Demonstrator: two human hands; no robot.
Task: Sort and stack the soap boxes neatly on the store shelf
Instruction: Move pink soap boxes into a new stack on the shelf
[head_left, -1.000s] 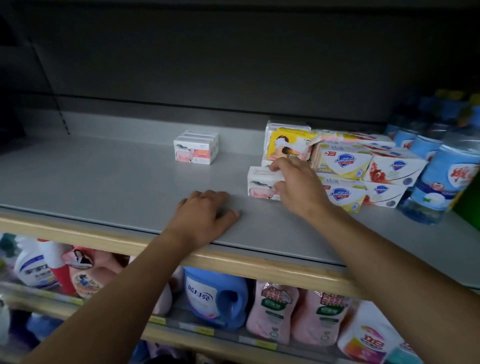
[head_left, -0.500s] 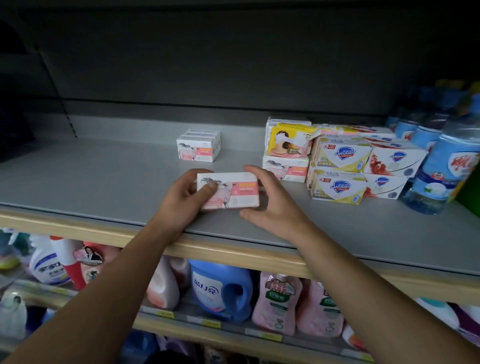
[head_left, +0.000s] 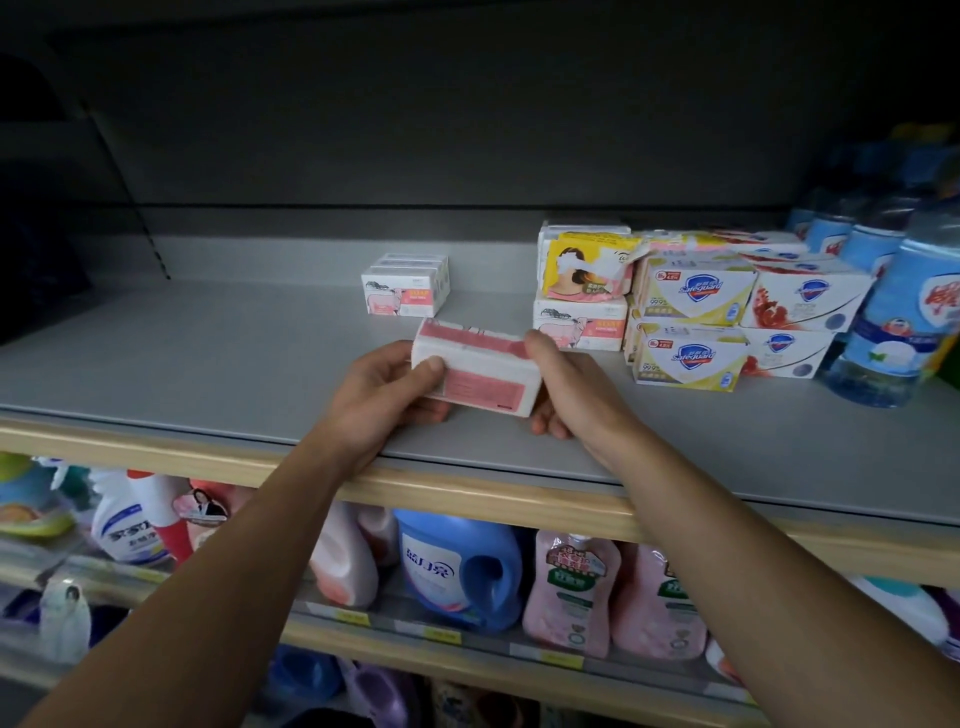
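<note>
A white and pink soap box (head_left: 478, 371) is held just above the grey shelf (head_left: 218, 364), tilted so its back panel faces me. My left hand (head_left: 384, 395) grips its left end and my right hand (head_left: 566, 384) grips its right end. A small stack of matching pink boxes (head_left: 405, 286) stands further back on the shelf. To the right sits a pile with one more pink box (head_left: 579, 325), a yellow box with a face picture (head_left: 587, 267) and several Safeguard boxes (head_left: 696, 322).
Water bottles (head_left: 904, 306) crowd the far right of the shelf. The shelf's wooden front edge (head_left: 467, 493) runs below my wrists. Detergent jugs and pouches (head_left: 462, 566) fill the shelf underneath. The left part of the grey shelf is bare.
My right hand pulled a pink box off the right pile toward the shelf's middle. My left hand rose from the shelf and took its left end. The box has since turned back-side up.
</note>
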